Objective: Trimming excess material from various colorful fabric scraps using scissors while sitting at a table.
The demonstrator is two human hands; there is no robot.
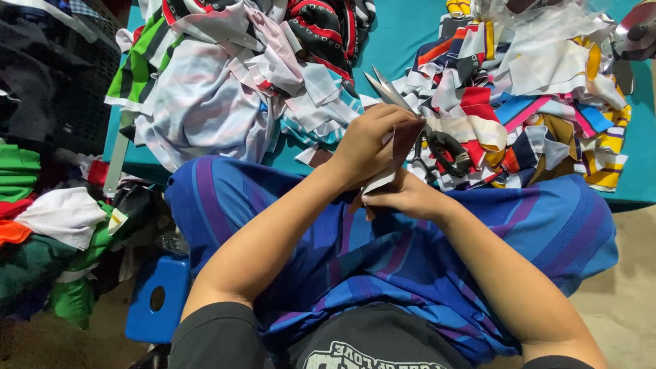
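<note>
Head view: the left hand (372, 140) and right hand (410, 198) close their fingers on a small fabric strip (383, 179) over the lap, scissors (437, 143) just beyond the fingers; holding it taut would likely help.

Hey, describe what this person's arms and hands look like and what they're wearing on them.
Both arms are bare from the upper arm down, with short black sleeves showing at the shoulders. The left hand and right hand wear no gloves; no rings, watch or bracelets are visible from this angle.
</note>
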